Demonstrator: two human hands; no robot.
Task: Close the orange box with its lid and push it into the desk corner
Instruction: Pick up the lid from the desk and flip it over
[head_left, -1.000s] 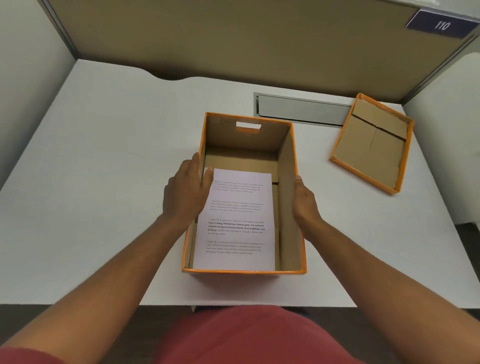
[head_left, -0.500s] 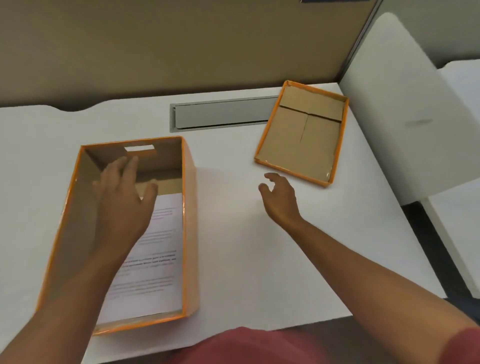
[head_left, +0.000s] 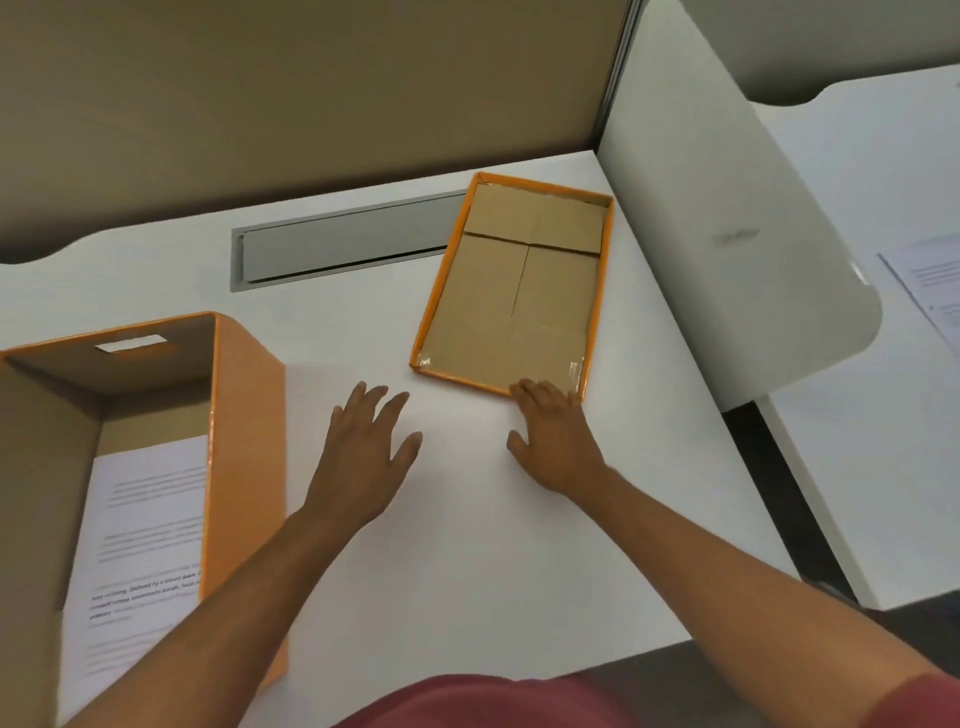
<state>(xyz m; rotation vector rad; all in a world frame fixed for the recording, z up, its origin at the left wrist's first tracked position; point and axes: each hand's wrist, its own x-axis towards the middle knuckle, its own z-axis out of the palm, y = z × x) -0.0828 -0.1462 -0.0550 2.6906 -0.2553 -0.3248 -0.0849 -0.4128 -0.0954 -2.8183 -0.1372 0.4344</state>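
Lid (head_left: 514, 291) lies ahead of the right hand (head_left: 558, 441), long axis running away
Right fingers (head_left: 535, 391) spread, seemingly touching its near rim — left hand (head_left: 363, 452) splayed, well short

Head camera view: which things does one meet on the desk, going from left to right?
orange box with printed sheet inside → left hand → right hand → lid → white side partition

Orange box (head_left: 244, 467) open, upright at desk's left, brown cardboard inside, handle slot in far wall, printed sheet on its floor. Lid (head_left: 511, 291) lies upside down, well apart to the right, near far right corner.
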